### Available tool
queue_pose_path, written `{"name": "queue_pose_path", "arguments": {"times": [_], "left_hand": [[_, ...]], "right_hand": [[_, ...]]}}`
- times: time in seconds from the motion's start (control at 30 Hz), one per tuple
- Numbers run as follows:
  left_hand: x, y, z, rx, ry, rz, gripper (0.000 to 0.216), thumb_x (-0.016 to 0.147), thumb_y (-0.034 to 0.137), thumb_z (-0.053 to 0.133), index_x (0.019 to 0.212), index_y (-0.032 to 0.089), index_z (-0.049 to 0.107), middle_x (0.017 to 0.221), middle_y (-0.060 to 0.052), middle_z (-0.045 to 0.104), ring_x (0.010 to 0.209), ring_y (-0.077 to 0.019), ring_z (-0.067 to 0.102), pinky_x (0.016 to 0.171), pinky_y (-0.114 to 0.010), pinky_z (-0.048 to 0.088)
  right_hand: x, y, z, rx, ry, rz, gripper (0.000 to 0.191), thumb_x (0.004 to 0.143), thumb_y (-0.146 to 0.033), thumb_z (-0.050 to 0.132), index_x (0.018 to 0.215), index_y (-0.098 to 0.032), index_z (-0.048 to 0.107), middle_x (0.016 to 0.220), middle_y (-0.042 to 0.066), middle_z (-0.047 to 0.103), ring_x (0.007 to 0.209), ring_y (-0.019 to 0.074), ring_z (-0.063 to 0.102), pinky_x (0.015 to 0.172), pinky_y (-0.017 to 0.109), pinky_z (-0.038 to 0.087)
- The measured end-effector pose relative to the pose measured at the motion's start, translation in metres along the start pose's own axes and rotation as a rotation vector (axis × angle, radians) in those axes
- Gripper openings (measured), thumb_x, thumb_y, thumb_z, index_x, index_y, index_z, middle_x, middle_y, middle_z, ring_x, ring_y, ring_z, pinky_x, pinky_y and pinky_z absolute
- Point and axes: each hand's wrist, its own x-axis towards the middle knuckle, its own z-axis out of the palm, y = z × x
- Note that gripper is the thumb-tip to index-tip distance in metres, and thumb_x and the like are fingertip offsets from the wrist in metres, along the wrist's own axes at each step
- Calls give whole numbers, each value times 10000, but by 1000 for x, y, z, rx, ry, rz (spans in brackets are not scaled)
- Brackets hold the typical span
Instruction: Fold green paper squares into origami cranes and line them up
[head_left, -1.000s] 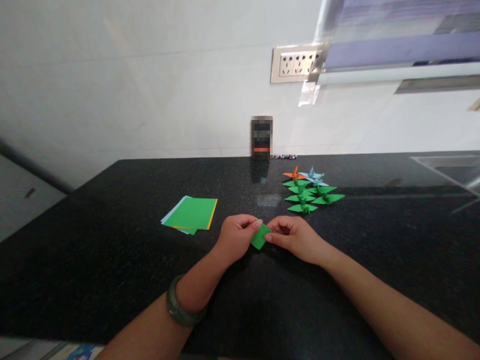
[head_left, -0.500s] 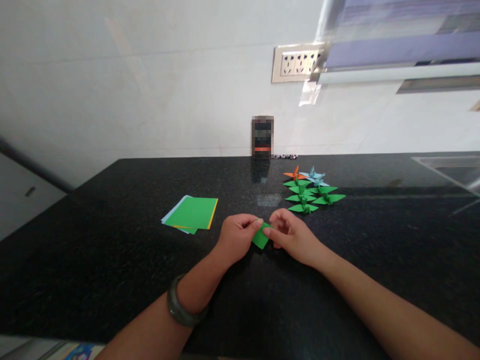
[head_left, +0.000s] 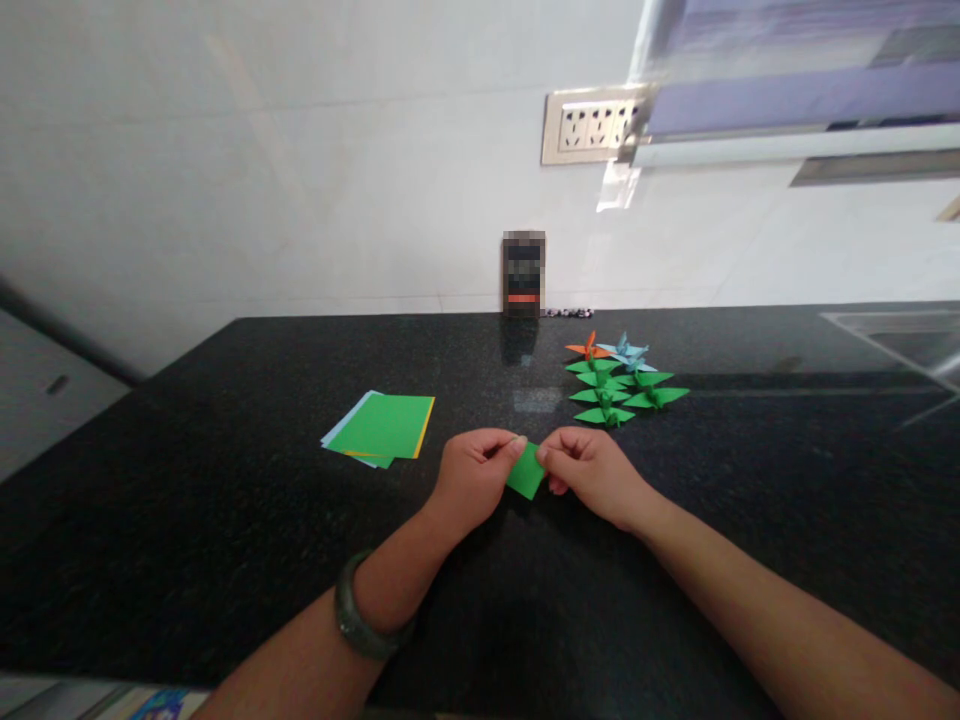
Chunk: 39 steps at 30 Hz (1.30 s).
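A small folded piece of green paper [head_left: 526, 471] is held between both hands just above the black countertop [head_left: 225, 500]. My left hand [head_left: 474, 472] pinches its left edge with thumb and fingers curled. My right hand [head_left: 592, 472] pinches its right edge, fingers closed. A dark bangle [head_left: 358, 615] sits on my left wrist.
A stack of flat coloured sheets [head_left: 382, 428], green on top, lies to the left. Several folded paper cranes [head_left: 619, 385], mostly green, one orange and one light blue, lie behind my right hand. A small dark box [head_left: 523, 274] stands against the wall. A sink edge [head_left: 892, 335] is at right.
My right hand shifted its grip along the green paper's right edge, and the paper now sits a little higher and flatter between the hands.
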Motion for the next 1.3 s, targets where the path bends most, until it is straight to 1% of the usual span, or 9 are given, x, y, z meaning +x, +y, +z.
{"name": "queue_pose_path", "arguments": {"times": [0.23, 0.47, 0.77, 1.1, 1.3], "left_hand": [[-2, -2, 1, 22, 34, 44, 260, 773, 338, 545, 652, 154, 683, 560, 1, 599, 522, -110, 495, 490, -207, 371], [-1, -3, 0, 28, 29, 53, 271, 782, 340, 538, 654, 150, 684, 571, -5, 606, 530, -114, 496, 502, -211, 374], [-2, -2, 1, 4, 30, 33, 263, 781, 332, 543, 642, 146, 667, 554, 7, 575, 521, -101, 481, 482, -198, 367], [-1, -2, 2, -4, 49, 52, 265, 770, 332, 552, 621, 142, 662, 525, 14, 553, 496, -94, 460, 462, -193, 353], [-1, -2, 1, -37, 50, -2, 267, 762, 341, 561, 626, 135, 661, 521, 11, 544, 494, -92, 447, 459, -195, 351]], "right_hand": [[1, -1, 1, 100, 23, 72, 92, 699, -236, 570, 676, -148, 557, 483, -52, 524, 413, 55, 481, 421, 164, 405], [1, 0, 1, 134, 35, 73, 196, 698, -314, 613, 626, -151, 530, 503, -46, 523, 413, 50, 460, 398, 164, 391], [1, 3, 1, 36, 47, 23, 155, 741, -285, 541, 666, -149, 537, 505, -50, 499, 413, 50, 461, 412, 167, 397], [1, 5, 1, 4, 49, -27, 81, 711, -228, 505, 659, -167, 514, 492, -60, 485, 409, 63, 458, 420, 180, 388], [-1, 5, 0, -35, 46, -49, 109, 737, -253, 494, 671, -170, 518, 511, -47, 492, 424, 76, 455, 433, 199, 372]]}}
